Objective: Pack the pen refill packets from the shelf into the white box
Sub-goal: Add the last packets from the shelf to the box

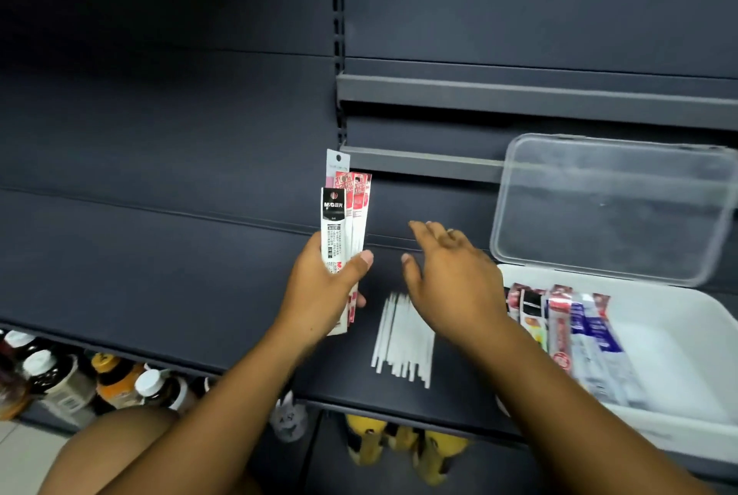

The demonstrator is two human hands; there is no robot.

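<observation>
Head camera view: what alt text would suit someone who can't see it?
A left hand grips several refill packets upright above a dark shelf; the open right hand hovers over loose white sticks. A white box holds more packets.

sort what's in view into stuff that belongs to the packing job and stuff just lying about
Job:
bunch of packets, gripped by the left hand
right hand, open above the shelf
white box, clear lid up
packed packets inside it

Lying about:
loose white sticks on the shelf, not in packets
bottles on the level below
</observation>
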